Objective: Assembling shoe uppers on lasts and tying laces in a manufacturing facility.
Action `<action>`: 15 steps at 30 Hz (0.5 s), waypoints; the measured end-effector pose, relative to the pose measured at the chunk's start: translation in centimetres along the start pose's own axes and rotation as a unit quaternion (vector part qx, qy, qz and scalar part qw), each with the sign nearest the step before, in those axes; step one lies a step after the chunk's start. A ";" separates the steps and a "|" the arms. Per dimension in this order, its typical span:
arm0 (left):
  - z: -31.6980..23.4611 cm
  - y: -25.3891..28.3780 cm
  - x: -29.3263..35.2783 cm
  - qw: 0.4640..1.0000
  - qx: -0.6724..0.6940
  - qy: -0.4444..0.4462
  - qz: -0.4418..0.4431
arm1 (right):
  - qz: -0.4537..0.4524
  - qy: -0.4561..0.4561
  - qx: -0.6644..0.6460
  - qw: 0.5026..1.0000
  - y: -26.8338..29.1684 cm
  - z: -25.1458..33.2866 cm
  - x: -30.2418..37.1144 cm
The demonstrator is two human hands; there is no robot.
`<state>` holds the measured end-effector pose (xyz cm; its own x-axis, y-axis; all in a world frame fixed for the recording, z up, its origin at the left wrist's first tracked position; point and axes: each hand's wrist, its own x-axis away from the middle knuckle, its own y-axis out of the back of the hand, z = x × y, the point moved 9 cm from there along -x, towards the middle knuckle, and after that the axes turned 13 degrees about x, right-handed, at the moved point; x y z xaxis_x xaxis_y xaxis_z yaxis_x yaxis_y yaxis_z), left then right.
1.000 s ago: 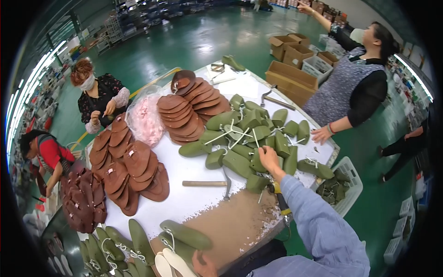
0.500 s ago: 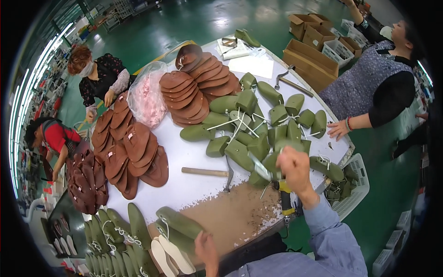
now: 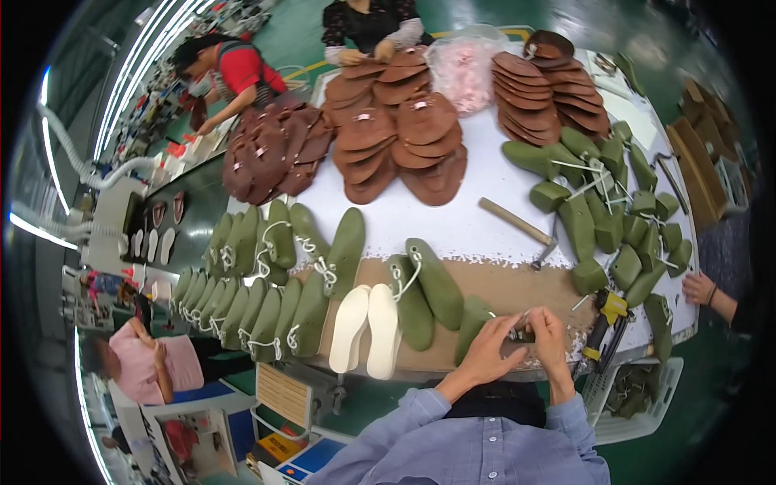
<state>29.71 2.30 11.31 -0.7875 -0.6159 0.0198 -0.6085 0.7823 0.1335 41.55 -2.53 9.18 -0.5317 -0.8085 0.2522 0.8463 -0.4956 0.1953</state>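
Over the table's near edge my left hand and my right hand come together, fingertips almost meeting. Their fingers are pinched at a small shiny thing, too small and covered to name. A green shoe last lies just behind my left hand, partly hidden by it. Left of that, a pair of green shoe lasts joined by white cord lies on the brown board. Two white insoles lie side by side next to that pair. A yellow and black hand tool rests right of my right hand.
A hammer lies mid-table, a heap of green lasts to its right. Brown leather pieces are stacked at the back; rows of corded lasts stand left. A white basket sits below the right edge. A co-worker's hand touches the table.
My view has swung left. My right hand has come from beside the heap of lasts to meet my left hand, which has moved rightward from beside the corded pair.
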 end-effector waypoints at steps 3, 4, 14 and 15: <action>0.2 1.0 0.0 0.995 -0.064 -0.038 -0.065 | -0.012 -0.008 0.010 1.000 -1.8 -1.9 -1.1; 2.5 1.1 0.0 0.997 -0.011 0.030 -0.063 | 0.002 0.000 0.010 1.000 -2.4 -2.0 -1.2; 7.4 1.7 -0.1 0.989 0.056 0.049 -0.125 | -0.138 -0.012 0.169 0.976 0.1 -10.5 -1.1; 7.4 1.6 0.2 0.992 0.040 0.037 -0.112 | -0.095 0.041 0.255 0.961 -1.3 -9.2 -1.3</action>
<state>27.88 4.15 4.22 -0.6236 -0.7786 0.0710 -0.7761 0.6274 0.0636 41.50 -3.74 -0.11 -0.6532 -0.7512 0.0952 0.5965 -0.4330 0.6757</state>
